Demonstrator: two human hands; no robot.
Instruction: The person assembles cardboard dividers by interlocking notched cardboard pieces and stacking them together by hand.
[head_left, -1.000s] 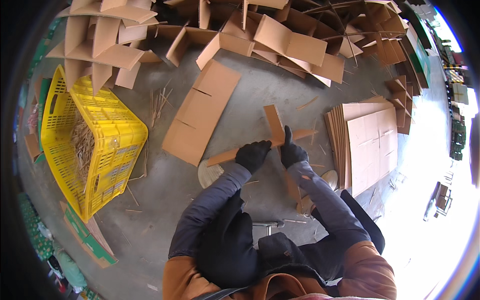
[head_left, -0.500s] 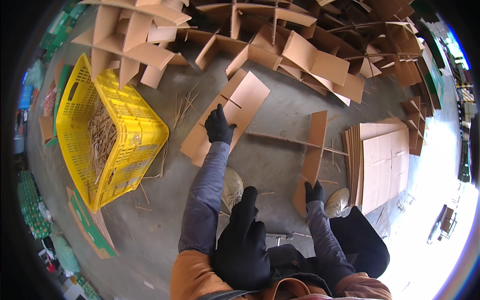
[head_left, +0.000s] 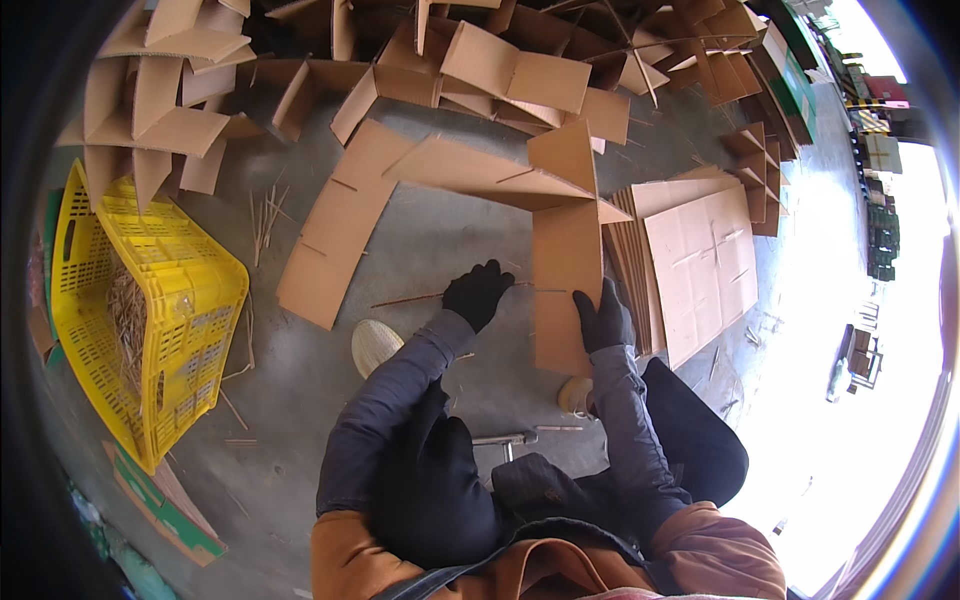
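Observation:
A long cardboard divider panel (head_left: 565, 255) stands out before me, with my right hand (head_left: 605, 320) pinched on its near right edge. Near the panel's far end, a cardboard crosspiece (head_left: 480, 175) meets it crosswise. My left hand (head_left: 478, 297) is closed around a cardboard strip (head_left: 408, 299) turned almost edge-on, so it looks like a thin line. That strip's right end reaches close to a slot in the panel. Left of my hands, a flat slotted cardboard piece (head_left: 335, 230) lies on the floor.
A yellow plastic crate (head_left: 205, 340) holding thin cardboard scraps lies at the left. Assembled cardboard dividers (head_left: 530, 75) are heaped along the far side. Stacked flat cardboard (head_left: 695, 260) stands at the right. Loose scraps (head_left: 265, 225) litter the floor around my shoes (head_left: 376, 347).
My left hand has come back from the flat piece toward the panel and now grips an edge-on strip. The crosspiece has tipped to show its face. The whole view has shifted.

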